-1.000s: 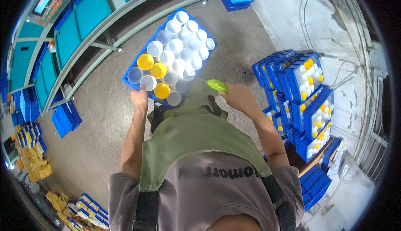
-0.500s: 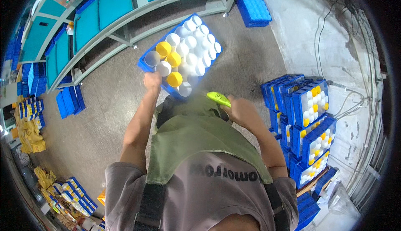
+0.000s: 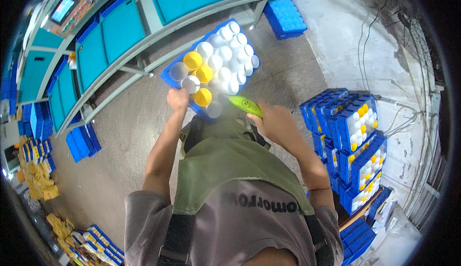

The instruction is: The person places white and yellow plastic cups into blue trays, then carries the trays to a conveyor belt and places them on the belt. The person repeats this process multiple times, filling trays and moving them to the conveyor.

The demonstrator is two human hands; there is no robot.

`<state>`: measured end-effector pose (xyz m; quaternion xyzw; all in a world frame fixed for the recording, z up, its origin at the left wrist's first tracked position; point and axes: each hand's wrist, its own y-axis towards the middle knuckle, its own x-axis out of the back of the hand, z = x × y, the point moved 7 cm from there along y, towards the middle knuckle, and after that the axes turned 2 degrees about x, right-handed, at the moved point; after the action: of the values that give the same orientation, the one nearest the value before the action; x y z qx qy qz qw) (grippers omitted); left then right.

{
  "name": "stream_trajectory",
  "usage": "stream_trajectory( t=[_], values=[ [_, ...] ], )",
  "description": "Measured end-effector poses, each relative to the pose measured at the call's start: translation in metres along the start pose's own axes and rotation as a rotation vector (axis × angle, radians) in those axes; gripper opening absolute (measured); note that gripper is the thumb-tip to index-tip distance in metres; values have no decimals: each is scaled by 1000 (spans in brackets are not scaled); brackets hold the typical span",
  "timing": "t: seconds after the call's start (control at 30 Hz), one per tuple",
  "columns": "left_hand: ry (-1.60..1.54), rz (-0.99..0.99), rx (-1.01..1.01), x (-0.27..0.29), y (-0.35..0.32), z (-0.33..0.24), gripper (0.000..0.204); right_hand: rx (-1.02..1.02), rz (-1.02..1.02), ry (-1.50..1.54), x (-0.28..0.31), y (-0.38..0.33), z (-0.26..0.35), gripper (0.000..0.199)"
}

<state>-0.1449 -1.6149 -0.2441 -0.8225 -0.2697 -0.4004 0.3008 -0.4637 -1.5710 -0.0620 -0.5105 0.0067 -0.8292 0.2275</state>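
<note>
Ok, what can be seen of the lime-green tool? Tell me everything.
The lime-green tool looks like smooth plastic: an elongated body, narrower toward its front, with a small dark round mark. The right hand grips its rear. It slants, front end pointing up-left in the picture, close to the blue tray; whether they touch is unclear.

The wide camera sits on the person's head, looking down. The shirt [image 3: 240,227] at six o'clock is very near, the tray [image 3: 167,79] at eleven is farther, and the wall [image 3: 331,40] at two is well away. Straight lines bend.
</note>
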Motion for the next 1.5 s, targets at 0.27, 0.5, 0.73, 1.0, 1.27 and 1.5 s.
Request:
stream_trajectory(
  t=[0.27,0.5,0.73,1.0,1.27,1.5],
  values=[
    [-315,178,-42,22,137,-37,33,-422,3,-221,68,62,-51,38],
    [-539,415,-7,30,229,-34,32,-500,-193,-225,108,134,-54,34],
    [-1003,423,472,-36,221,-26,43,-762,-54,-183,52,99,-114,33],
    [-1284,548,735,-154,194,-113,44,-870,-206,233,-55,4,-123,46],
    [-363,276,-887,-172,347,-212,75,-1186,-562,232,-109,-76,-73,52],
    [-811,1139,384,-270,279,-178,52,-1454,-440,42,-159,-132,-23,50]
  ],
)
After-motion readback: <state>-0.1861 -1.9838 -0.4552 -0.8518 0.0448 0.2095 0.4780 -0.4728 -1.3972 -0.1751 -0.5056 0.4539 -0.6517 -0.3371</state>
